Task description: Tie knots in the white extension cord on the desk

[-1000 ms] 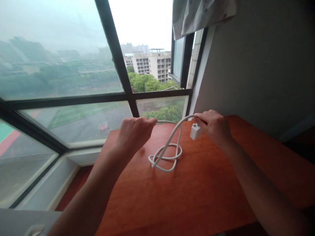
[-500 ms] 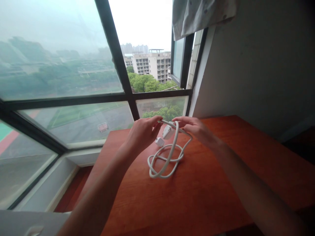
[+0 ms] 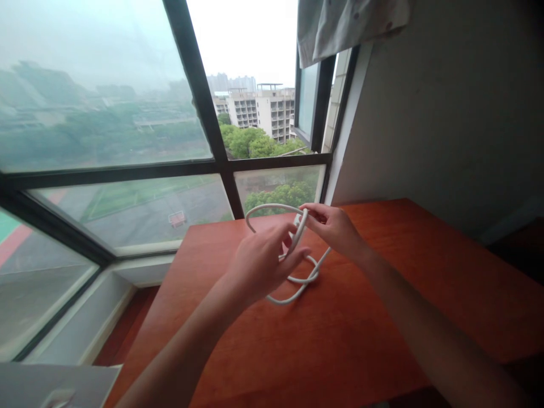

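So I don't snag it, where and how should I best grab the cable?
Probably pinch the cable at its raised arc, from above and left: there a single strand bows up above the low coils, while the right hand holds the arc's right end.

Cable point(image 3: 301, 231) partly behind left hand point(image 3: 260, 259)

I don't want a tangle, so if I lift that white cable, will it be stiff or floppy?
The white cable is probably bendy yet springy, since its upper part holds a rounded arc. It may snag on itself, as its lower loops cross.
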The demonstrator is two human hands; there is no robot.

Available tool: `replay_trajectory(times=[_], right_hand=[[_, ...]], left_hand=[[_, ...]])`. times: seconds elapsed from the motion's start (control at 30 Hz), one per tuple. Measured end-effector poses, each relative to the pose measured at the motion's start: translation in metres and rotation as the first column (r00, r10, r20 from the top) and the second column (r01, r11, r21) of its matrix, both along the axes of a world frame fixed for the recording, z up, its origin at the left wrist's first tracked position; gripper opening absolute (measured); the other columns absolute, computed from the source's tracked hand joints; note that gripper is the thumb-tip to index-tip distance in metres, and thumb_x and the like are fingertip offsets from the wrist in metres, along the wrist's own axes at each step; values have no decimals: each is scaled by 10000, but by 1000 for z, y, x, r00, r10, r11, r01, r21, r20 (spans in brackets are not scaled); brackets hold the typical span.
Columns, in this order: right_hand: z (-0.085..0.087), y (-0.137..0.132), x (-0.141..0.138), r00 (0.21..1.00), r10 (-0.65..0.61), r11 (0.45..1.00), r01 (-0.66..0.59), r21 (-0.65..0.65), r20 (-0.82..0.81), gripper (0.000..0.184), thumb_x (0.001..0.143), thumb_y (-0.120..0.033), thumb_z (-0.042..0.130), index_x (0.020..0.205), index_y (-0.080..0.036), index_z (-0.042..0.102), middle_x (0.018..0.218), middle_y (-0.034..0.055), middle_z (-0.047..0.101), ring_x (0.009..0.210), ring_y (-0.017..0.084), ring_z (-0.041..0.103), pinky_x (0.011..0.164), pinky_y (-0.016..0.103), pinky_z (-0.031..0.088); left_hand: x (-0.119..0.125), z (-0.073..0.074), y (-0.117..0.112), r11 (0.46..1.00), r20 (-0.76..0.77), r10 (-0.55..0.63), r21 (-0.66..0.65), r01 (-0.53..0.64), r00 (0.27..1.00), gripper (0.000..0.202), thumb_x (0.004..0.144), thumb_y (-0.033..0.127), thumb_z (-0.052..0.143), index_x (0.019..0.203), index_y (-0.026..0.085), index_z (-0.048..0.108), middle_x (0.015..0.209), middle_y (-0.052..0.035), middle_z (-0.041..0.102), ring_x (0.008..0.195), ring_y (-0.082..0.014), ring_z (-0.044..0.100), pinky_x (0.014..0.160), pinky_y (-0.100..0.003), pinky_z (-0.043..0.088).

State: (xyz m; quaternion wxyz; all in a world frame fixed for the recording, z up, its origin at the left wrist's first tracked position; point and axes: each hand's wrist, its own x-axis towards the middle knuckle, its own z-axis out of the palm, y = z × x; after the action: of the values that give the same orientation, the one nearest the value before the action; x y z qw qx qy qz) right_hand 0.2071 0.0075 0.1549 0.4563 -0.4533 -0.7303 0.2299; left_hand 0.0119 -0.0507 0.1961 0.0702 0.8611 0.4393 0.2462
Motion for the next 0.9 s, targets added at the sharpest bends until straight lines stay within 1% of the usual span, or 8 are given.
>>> replay_trajectory(times=[0.07, 0.13, 0.27, 0.5, 0.63, 0.77, 0.83, 0.9], right_hand=[[1, -2, 0, 999, -13, 999, 12, 31, 32, 269, 861, -384, 590, 964, -171, 718, 701, 2, 623, 630, 137, 523, 571, 239, 385], [2, -4, 0, 999, -19, 999, 18, 41, 28, 267, 860, -396, 597, 916, -166, 722, 667, -8, 596, 613, 128, 496, 557, 235, 357], [2, -5, -1, 999, -43, 999, 43, 13, 12, 296, 854, -436, 610, 837, -161, 720, 599, -25, 543, 578, 120, 466, 530, 234, 316], [-2, -9, -2, 1000, 30, 1000, -30, -7, -2, 298, 851, -447, 612, 909, -184, 739, 698, 4, 643, 616, 143, 519, 561, 244, 362], [-7, -12, 0, 996, 43, 998, -47, -51, -73, 287, 819, -429, 655, 927, -178, 740, 686, 4, 643, 598, 136, 520, 542, 242, 371], [-9, -13, 2, 979, 55, 990, -79, -116, -197, 320, 744, -429, 736, 909, -155, 741, 619, -11, 607, 536, 113, 501, 488, 228, 370], [-9, -14, 2, 963, 73, 980, -118, -162, -261, 361, 718, -447, 756, 915, -145, 742, 620, 1, 629, 532, 119, 534, 478, 227, 402], [-9, -14, 1, 950, 79, 972, -142, -189, -303, 397, 700, -470, 767, 915, -138, 742, 635, 22, 659, 543, 134, 578, 474, 231, 437]], left_hand=[[-2, 2, -7, 998, -143, 37, 55, -30, 989, 202, 933, 361, 507, 992, 209, 626, 861, -43, 662, 716, -173, 627, 582, -243, 414], [-7, 4, -9, 966, -216, 220, 184, -182, 951, 234, 949, 366, 474, 1014, 220, 645, 884, -60, 641, 718, -188, 622, 565, -251, 394], [-14, -3, -12, 810, -101, 489, 423, -407, 867, 291, 964, 346, 445, 1189, 262, 611, 917, -68, 638, 657, -172, 604, 523, -252, 351], [-12, -34, -28, 857, -42, 75, 513, -43, 996, 178, 904, 200, 511, 998, 237, 657, 802, -35, 674, 661, -149, 605, 616, -261, 423], [-22, -39, -25, 822, 142, 137, 535, -193, 980, 200, 887, 205, 547, 1053, 241, 652, 906, -64, 686, 823, -191, 636, 776, -296, 473], [-32, -28, -12, 899, 214, 202, 348, -267, 956, 319, 907, 353, 544, 1187, 225, 628, 1171, -127, 637, 1064, -270, 592, 921, -390, 457], [-37, -21, -3, 987, 260, 106, 87, -133, 960, 376, 957, 421, 434, 1204, 207, 621, 1152, -120, 654, 1043, -254, 610, 894, -369, 481], [-44, -18, 9, 981, 349, -1, -180, 68, 937, 489, 992, 472, 293, 1139, 179, 655, 993, -103, 699, 914, -223, 648, 809, -327, 512]])
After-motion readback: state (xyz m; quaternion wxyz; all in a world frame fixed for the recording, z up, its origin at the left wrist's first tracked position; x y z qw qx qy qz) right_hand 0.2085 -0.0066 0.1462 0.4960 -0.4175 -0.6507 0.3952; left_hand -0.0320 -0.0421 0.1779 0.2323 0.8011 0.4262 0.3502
